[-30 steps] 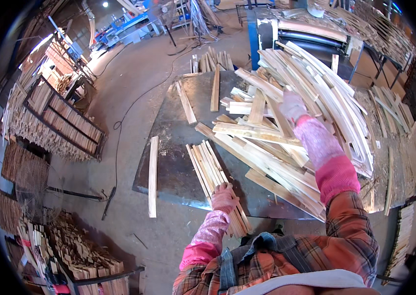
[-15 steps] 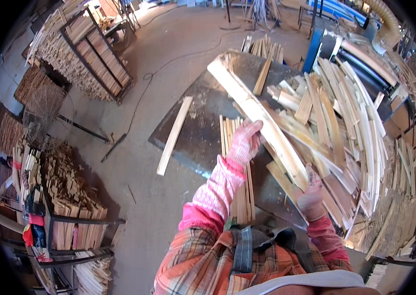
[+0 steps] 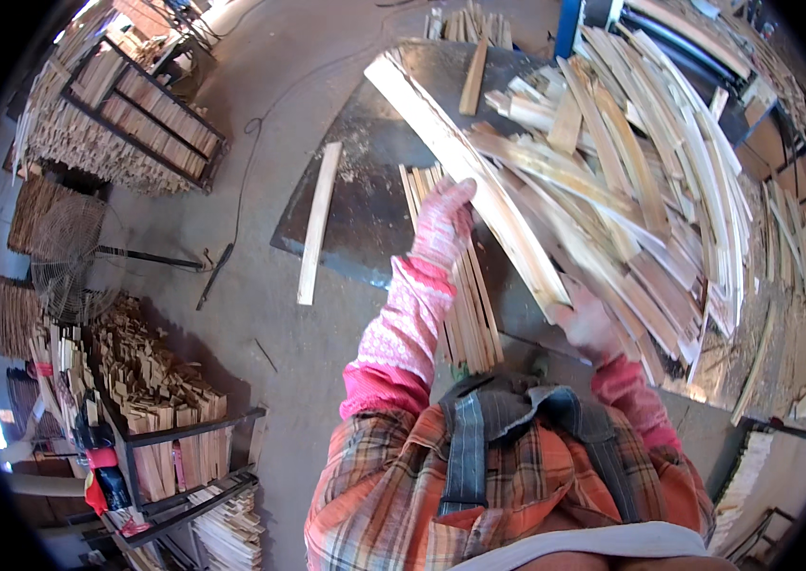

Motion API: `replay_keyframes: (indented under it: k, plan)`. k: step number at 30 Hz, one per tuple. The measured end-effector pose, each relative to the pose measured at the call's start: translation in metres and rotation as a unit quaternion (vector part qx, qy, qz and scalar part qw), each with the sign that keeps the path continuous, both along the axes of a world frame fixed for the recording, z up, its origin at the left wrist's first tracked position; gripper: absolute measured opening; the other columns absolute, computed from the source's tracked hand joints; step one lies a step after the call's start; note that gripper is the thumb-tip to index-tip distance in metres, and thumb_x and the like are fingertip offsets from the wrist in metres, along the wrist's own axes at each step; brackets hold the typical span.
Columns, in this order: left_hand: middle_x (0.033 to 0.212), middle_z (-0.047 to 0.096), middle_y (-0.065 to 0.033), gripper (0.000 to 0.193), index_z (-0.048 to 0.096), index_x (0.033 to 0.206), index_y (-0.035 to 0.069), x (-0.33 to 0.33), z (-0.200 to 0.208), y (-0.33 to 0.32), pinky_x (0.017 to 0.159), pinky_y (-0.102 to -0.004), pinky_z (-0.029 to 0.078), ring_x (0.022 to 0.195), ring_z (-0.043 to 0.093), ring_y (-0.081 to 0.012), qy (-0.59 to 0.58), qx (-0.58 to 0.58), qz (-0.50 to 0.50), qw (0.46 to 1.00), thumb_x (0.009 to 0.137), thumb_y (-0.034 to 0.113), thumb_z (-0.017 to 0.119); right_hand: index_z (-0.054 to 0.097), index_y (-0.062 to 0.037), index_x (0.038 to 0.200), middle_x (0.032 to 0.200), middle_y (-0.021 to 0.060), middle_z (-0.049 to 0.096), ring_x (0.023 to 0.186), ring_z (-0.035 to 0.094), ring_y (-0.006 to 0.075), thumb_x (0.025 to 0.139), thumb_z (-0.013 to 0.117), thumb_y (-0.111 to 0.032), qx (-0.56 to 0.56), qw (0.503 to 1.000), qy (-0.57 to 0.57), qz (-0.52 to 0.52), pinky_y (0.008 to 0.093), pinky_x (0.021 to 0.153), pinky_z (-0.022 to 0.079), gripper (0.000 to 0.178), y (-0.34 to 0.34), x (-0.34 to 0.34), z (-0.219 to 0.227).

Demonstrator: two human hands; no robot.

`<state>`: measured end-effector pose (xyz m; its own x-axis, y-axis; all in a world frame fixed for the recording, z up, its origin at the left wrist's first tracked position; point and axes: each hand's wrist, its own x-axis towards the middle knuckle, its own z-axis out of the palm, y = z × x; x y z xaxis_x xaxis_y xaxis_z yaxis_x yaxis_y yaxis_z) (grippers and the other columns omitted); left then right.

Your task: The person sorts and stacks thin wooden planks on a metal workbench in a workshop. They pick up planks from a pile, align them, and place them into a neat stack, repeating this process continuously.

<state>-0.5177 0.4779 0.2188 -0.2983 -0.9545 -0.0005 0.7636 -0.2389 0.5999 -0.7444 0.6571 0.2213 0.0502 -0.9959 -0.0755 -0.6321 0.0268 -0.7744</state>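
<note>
A long pale wooden board (image 3: 465, 157) slants across the space above the dark table, its far end to the left. My left hand (image 3: 445, 224), in a pinkish glove, is closed on the board's left edge near the middle. My right hand (image 3: 588, 322) is at the board's near end, smeared by motion, so its finger grip is unclear. Below my left hand lies a row of narrow wooden strips (image 3: 471, 319), partly covered by the hand and forearm. A heap of loose wooden strips (image 3: 636, 171) spreads just right of the board.
Under the wood is a dark metal tabletop (image 3: 350, 171), with a single strip (image 3: 319, 224) across its left edge. A blue-framed roller machine (image 3: 688, 43) stands far right. Racks of stacked wood (image 3: 150, 105) and a wire fan (image 3: 74, 247) are on the left. A cable (image 3: 248, 171) crosses the floor.
The view has tipped downward, so the table and wood sit higher in it. My left hand still grips the board. My right hand has become blurred at the board's near end.
</note>
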Motion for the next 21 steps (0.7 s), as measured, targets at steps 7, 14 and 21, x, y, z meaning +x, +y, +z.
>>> replay_keyframes:
  k: [7, 14, 21]
  plan:
    - [0.103, 0.067, -0.0084, 0.018, 0.061, 0.108, 0.003, 0.015, -0.044, -0.006, 0.083, -0.0410, 0.060, 0.093, 0.068, -0.0246, -0.025, 0.099, 0.021, 0.995, 0.093, 0.011, 0.065, 0.070, -0.0019, 0.108, 0.116, 0.0214, 0.064, 0.109, 0.059, 0.0372, 0.085, 0.060, -0.025, 0.143, 0.968, -0.155, 0.136, 0.0388, 0.093, 0.048, 0.034, 0.010, -0.004, -0.039]
    - [0.093, 0.066, -0.0048, 0.021, 0.062, 0.108, 0.008, 0.047, -0.074, 0.015, 0.068, -0.0322, 0.052, 0.082, 0.062, -0.0164, -0.156, 0.154, 0.071, 0.973, 0.096, 0.026, 0.062, 0.070, -0.0008, 0.111, 0.105, 0.0153, 0.070, 0.103, 0.063, 0.0213, 0.084, 0.068, -0.022, 0.150, 0.947, -0.282, 0.043, 0.0350, 0.091, 0.049, 0.034, 0.006, 0.027, -0.061]
    - [0.093, 0.070, -0.0100, 0.031, 0.061, 0.119, 0.003, 0.051, -0.075, 0.035, 0.065, -0.0340, 0.058, 0.075, 0.067, -0.0203, -0.209, 0.165, 0.053, 0.962, 0.095, 0.023, 0.065, 0.050, 0.0037, 0.136, 0.125, 0.0235, 0.063, 0.112, 0.063, 0.0305, 0.088, 0.068, -0.045, 0.001, 0.996, -0.016, -0.089, 0.0403, 0.094, 0.051, 0.071, -0.235, 0.026, 0.041]
